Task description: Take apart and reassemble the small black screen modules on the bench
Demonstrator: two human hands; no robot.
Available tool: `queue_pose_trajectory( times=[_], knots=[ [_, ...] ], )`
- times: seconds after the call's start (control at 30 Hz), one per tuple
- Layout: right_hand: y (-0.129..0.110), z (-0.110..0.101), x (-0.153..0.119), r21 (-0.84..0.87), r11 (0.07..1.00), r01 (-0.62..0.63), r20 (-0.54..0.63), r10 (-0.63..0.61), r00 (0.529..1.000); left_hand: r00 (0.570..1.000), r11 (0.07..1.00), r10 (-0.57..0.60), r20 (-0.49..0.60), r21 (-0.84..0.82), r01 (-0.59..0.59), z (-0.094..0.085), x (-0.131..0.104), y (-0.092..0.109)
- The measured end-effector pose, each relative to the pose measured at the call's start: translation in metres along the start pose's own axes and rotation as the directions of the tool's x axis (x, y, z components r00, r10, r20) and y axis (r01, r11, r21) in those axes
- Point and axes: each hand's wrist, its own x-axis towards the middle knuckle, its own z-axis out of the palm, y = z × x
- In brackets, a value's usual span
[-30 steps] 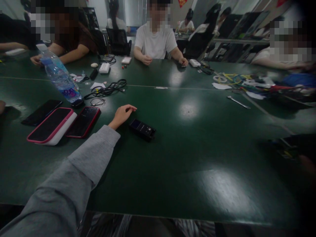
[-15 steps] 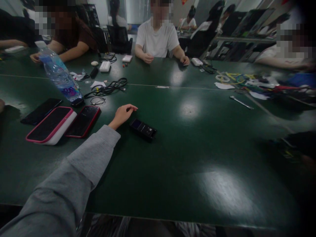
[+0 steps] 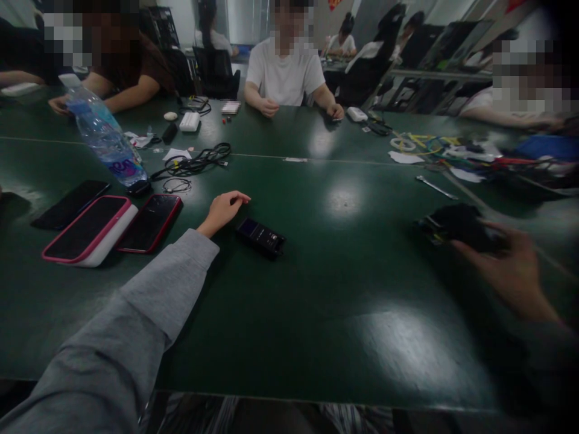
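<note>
My left hand (image 3: 224, 211) rests on the green table, fingers loosely stretched out and holding nothing. Just to its right, apart from the fingertips, lies a small black handheld device (image 3: 261, 237) with a dark screen and buttons. At the right, my right hand (image 3: 511, 265) grips a dark, boxy object (image 3: 465, 226) above the table, thumb on the near side. Small yellowish and metallic-looking bits show at that object's left end. Blur and dim light hide its exact kind.
Left of my arm lie a red-edged phone (image 3: 151, 223), a pink-rimmed case (image 3: 90, 232) and a dark phone (image 3: 72, 204). Behind them are a tilted water bottle (image 3: 108, 138) and black cables (image 3: 199, 161). A wrench (image 3: 436, 187) lies before tangled wires (image 3: 452, 150). People sit opposite.
My right hand has come in from the right edge, carrying the dark object leftward and further over the table. My left hand and the handheld device stay put; the view shifts slightly.
</note>
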Motion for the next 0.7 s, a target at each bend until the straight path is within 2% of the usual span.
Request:
queue_pose_trajectory(
  times=[0.03,0.07,0.17,0.23,0.33,0.43,0.5,0.57,0.63,0.7],
  knots=[
    [-0.007,0.013,0.007,0.110,0.993,-0.035,0.043,0.031,0.999,1.000,1.000,0.000,-0.001,0.002,0.000,0.000,0.000,0.000],
    [-0.019,0.028,0.013,0.219,0.975,-0.030,0.096,0.009,0.995,1.000,1.000,-0.001,0.001,0.007,0.001,0.000,0.000,0.000],
    [-0.078,0.068,0.020,0.489,0.865,0.114,0.085,-0.177,0.981,1.000,1.000,0.001,0.011,0.023,-0.001,-0.001,0.000,-0.001],
    [-0.127,0.087,0.016,0.610,0.762,0.217,0.064,-0.320,0.945,1.000,1.000,0.004,0.015,0.023,-0.005,-0.001,0.000,-0.001],
    [-0.199,0.101,0.003,0.702,0.636,0.321,0.028,-0.475,0.879,1.000,1.000,-0.001,0.019,0.008,0.001,-0.001,0.000,0.000],
    [-0.254,0.106,-0.008,0.769,0.529,0.358,0.031,-0.590,0.807,0.999,0.999,0.003,0.040,-0.049,-0.001,-0.003,-0.001,0.004],
    [-0.278,0.107,-0.011,0.814,0.459,0.356,0.033,-0.648,0.761,0.996,0.993,0.024,0.088,-0.114,-0.014,-0.005,-0.003,0.008],
    [-0.291,0.107,-0.011,0.844,0.408,0.347,0.030,-0.683,0.730,0.988,0.980,0.040,0.150,-0.201,-0.009,-0.008,-0.004,0.011],
    [-0.298,0.106,-0.009,0.863,0.378,0.335,0.031,-0.701,0.712,0.984,0.950,0.022,0.177,-0.311,0.035,-0.011,-0.004,0.010],
    [-0.299,0.104,-0.006,0.874,0.362,0.324,0.039,-0.718,0.695,0.988,0.899,-0.016,0.157,-0.430,0.083,-0.013,-0.003,0.008]
  ],
)
